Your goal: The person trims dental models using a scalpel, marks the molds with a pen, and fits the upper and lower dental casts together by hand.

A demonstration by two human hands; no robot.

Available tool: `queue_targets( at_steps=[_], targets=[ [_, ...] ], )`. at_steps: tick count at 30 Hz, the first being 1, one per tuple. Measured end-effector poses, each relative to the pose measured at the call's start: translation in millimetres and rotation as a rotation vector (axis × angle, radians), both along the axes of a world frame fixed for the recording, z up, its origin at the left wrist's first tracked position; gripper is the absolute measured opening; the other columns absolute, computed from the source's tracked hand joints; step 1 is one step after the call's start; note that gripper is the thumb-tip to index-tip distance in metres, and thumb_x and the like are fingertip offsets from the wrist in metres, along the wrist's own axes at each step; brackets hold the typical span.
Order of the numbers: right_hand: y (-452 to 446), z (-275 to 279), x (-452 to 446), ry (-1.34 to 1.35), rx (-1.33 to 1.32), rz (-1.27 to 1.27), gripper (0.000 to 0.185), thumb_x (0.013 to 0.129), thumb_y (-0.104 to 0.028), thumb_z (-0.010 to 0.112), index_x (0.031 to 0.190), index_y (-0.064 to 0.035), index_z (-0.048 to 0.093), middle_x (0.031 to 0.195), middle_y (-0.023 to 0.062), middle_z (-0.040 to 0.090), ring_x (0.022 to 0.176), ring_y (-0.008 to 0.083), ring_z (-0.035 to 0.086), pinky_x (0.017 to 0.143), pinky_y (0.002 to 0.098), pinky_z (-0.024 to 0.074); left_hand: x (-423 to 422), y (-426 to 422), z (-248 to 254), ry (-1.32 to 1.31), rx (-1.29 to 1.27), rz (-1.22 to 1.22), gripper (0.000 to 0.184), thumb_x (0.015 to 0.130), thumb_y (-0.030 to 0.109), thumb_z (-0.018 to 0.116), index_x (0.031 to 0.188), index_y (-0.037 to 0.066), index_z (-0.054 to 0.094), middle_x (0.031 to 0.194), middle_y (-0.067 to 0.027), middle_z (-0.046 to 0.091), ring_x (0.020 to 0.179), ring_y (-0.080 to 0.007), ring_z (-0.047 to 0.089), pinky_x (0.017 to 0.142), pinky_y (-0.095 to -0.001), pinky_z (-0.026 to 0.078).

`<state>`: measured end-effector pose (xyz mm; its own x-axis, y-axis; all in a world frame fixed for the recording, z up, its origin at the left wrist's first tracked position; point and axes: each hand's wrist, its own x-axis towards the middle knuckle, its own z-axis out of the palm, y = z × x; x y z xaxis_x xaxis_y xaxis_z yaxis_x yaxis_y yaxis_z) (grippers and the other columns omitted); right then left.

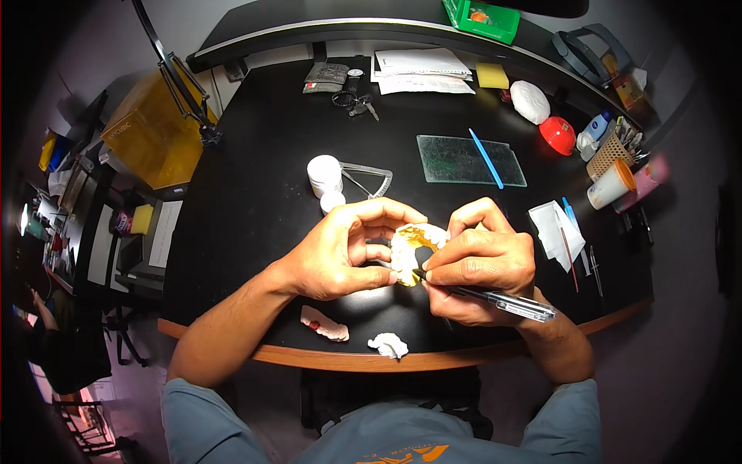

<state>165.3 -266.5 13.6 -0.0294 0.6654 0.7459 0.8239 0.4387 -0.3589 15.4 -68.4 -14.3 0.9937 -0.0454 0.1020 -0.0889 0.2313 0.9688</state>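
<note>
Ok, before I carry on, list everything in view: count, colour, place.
Dental model: one, white and yellow, between hands
Pen: one, black and clear, right hand
Containers: at least two, white, beyond left hand
Caliper: one, metallic, beside containers
Glass slab: one, greenish, mid-table
Stick: one, blue, across slab
Pink piece: one, near edge
White piece: one, near edge
Papers: several, white, far side
Keys: bunch, metallic, far side
Bowl: one, red, far right
Tissue: one, white, right
Bin: one, green, shelf
Box: one, amber, left
Table: one, black, centre
Remaining clutter: uncounted, mixed, far and sides
Left hand: one, bare, on model
Right hand: one, bare, on pen
</note>
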Motion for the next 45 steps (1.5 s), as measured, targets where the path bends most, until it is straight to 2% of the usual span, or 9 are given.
queue_targets(
  at_steps=[18, 45],
  targets=[
    [-0.1, -0.8, 1.2, -0.014, -0.033, 0.052, 0.024, 0.063, -0.006, 0.089, 0.085, -0.0106, 0.08, 0.084, -0.0009, 0.078, 0.08, 0.022, 0.062, 0.072, 0.0314, 0.0521, -0.6, 4.2, -3.8, -0.027, 0.015, -0.077, 0.066, 0.083, -0.017, 0.069, 0.147, -0.011, 0.053, 0.142, -0.0205, 0.061, 0.133, -0.0273, 0.063, 0.116, -0.0439, 0.053],
    [0.9, -0.7, -0.5, -0.007, -0.016, 0.048, 0.024, 0.062, -0.004, 0.088, 0.084, -0.01, 0.08, 0.083, -0.001, 0.077, 0.079, 0.021, 0.061, 0.07, 0.0309, 0.0514, -1.8, 2.5, 1.9, -0.022, 0.018, -0.064, 0.067, 0.082, -0.017, 0.066, 0.147, -0.012, 0.053, 0.142, -0.0218, 0.061, 0.132, -0.0274, 0.063, 0.116, -0.0432, 0.053]
  ],
)
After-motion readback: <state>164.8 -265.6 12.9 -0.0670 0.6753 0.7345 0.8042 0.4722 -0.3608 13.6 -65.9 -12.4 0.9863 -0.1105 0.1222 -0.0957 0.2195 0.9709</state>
